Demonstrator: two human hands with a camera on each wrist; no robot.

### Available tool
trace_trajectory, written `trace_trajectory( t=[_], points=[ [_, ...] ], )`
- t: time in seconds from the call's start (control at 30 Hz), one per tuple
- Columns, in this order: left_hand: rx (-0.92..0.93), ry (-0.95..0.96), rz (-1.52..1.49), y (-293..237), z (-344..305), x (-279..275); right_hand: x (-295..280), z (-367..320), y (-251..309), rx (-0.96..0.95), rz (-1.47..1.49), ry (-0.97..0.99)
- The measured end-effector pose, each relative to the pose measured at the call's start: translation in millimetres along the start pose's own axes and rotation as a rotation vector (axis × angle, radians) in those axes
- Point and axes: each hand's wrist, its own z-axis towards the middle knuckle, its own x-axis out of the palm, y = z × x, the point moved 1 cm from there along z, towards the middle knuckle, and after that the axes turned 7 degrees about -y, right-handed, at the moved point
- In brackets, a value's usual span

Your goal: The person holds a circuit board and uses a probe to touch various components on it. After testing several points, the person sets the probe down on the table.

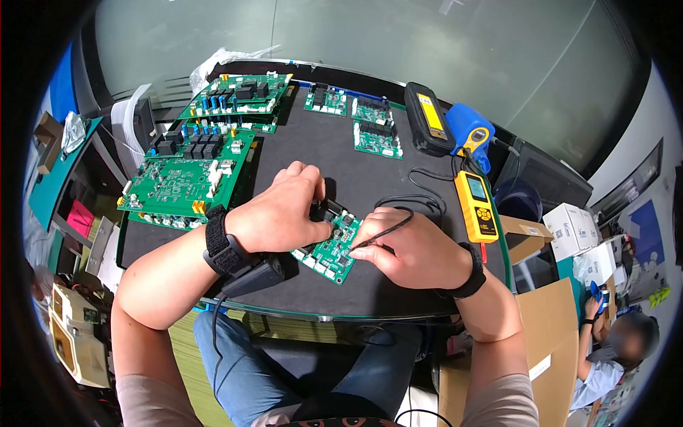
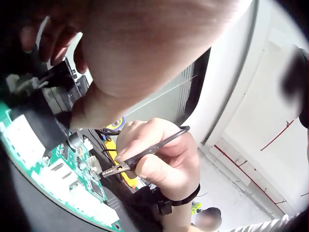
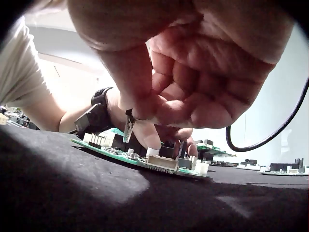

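Note:
A small green circuit board (image 1: 329, 250) lies on the dark mat, with white connectors along its near edge. My left hand (image 1: 280, 211) grips it from the left, thumb on its components and fingers bent over the far side. Between thumb and forefinger my right hand (image 1: 400, 247) pinches a crocodile clip (image 2: 117, 170) on a black cable. In the left wrist view the clip's metal tip points down at the board's parts. The right wrist view puts the clip (image 3: 128, 130) close over the board, beside the left thumb.
Larger green boards (image 1: 188, 181) are stacked at the left. Several small boards (image 1: 377, 139) lie at the back. A yellow meter (image 1: 477, 206), a blue device (image 1: 469, 132) and a black case (image 1: 428, 117) stand at the right. Below the left wrist sits a black device (image 1: 252, 277) with a cord.

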Motion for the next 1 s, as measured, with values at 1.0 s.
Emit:
trace_trajectory(
  t=[1.0],
  points=[
    [0.054,-0.024,-0.137,1.9,1.0,-3.2,-1.5,-3.7,-0.1,0.108,-0.055,0.060]
  ],
)
